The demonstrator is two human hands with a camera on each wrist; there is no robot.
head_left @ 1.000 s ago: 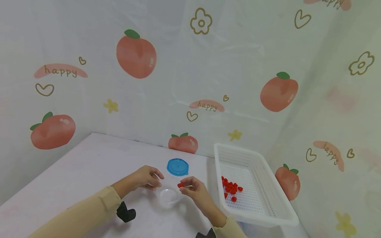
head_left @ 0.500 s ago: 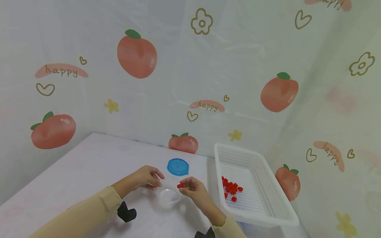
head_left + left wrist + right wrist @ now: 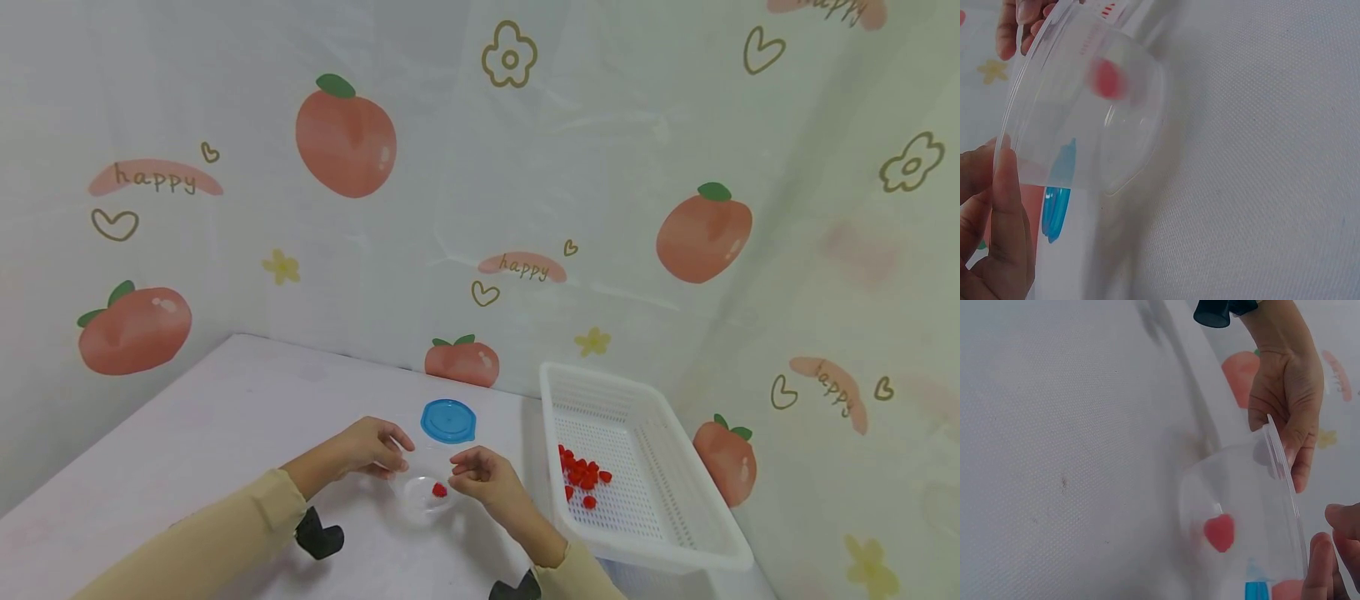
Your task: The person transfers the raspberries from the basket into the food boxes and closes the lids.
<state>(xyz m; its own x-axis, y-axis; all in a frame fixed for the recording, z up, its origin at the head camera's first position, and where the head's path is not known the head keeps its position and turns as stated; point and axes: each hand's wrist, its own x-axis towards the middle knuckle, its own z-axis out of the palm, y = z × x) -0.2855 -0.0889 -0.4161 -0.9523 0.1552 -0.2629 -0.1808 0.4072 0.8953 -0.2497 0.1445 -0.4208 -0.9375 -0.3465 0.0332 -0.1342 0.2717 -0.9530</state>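
A red piece [image 3: 439,490] shows inside a clear plastic container [image 3: 422,505]; through its wall the same piece appears blurred in the left wrist view [image 3: 1107,79] and heart-like in the right wrist view [image 3: 1219,532]. My left hand [image 3: 371,447] holds the container's rim from the left, thumb and fingers at the edge [image 3: 1288,412]. My right hand [image 3: 493,485] hovers at the right side of the rim with bent, parted fingers and nothing between them. Behind the container lies a blue lid [image 3: 448,421].
To the right stands a white perforated basket [image 3: 652,467] with several red pieces [image 3: 581,472] toward its left side. Black devices are strapped at both wrists. A fruit-patterned curtain [image 3: 420,208] hangs behind the table [image 3: 247,400].
My right thumb and fingers have let go of the red piece, which has dropped into the container. My left hand has stayed in place at the rim.
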